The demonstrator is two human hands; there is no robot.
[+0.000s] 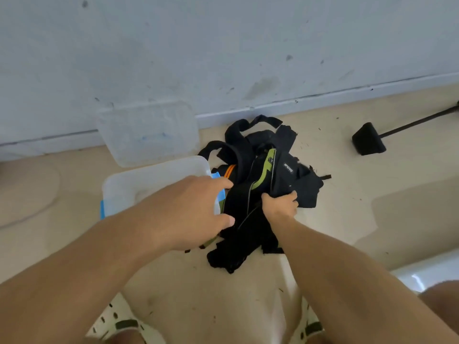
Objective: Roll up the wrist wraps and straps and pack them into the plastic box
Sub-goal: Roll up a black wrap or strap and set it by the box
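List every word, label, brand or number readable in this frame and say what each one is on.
White logo print on the black wrap at the top of the pile of wraps and straps: a few letters, upside down to the camera and too blurred to read.
Small white tag beside the green trim: a mark on it, too small to read.
Plastic box, its lid, the wall and floor: no text visible.

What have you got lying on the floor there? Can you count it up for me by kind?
Pile of wraps and straps: 1, too tangled to count the pieces
Clear plastic box: 1
Clear lid against the wall: 1
Black foot on a rod: 1
Total: 4
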